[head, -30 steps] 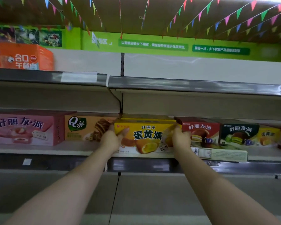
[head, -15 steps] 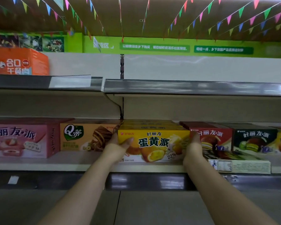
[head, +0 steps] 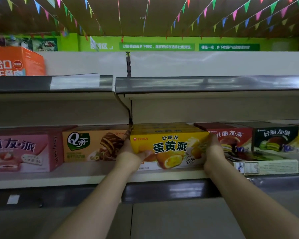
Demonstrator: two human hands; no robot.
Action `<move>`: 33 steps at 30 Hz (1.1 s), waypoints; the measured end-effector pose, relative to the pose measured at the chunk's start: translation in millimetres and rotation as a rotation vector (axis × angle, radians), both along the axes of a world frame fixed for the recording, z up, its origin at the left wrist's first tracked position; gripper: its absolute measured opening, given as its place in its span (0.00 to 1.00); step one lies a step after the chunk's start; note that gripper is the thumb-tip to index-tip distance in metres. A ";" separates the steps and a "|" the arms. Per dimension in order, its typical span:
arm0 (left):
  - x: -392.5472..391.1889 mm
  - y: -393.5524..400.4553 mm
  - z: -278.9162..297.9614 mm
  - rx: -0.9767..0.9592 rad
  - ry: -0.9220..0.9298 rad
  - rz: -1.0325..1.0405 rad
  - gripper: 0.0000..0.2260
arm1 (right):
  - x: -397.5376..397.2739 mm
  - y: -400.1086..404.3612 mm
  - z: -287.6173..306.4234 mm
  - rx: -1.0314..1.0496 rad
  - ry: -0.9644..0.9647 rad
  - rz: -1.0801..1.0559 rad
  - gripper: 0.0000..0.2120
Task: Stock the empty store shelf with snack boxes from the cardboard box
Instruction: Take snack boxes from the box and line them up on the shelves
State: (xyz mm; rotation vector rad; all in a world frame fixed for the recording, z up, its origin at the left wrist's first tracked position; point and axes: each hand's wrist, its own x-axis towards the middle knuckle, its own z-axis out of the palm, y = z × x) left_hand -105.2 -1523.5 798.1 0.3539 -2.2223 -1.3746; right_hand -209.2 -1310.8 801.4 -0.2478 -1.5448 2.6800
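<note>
Yellow snack box (head: pixel 169 145) upright – long axis left-right

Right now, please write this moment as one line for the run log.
step: placing | left hand: holds yellow box left end | right hand: holds right end | box: on shelf, between orange box and red box

The yellow snack box (head: pixel 169 147) is printed cardboard with a slight sheen, the shelf (head: pixel 76 178) looks like smooth, matt painted metal, and its front-edge price rail (head: pixel 205 83) is glossy, reflective plastic.
</note>
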 end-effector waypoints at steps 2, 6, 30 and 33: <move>-0.4 0.6 0.7 -0.026 -0.021 0.004 0.32 | -3.9 -0.3 -1.3 -0.010 0.001 0.003 0.25; -0.1 0.3 0.1 -0.038 -0.022 0.021 0.31 | -2.8 0.7 -2.2 0.029 0.009 0.005 0.30; 8.1 6.1 9.2 -0.071 -0.043 0.064 0.31 | 3.0 15.2 22.4 0.240 0.112 0.329 0.43; 6.6 5.3 7.5 -0.065 -0.068 0.075 0.32 | 1.5 15.1 19.4 0.259 0.073 0.290 0.50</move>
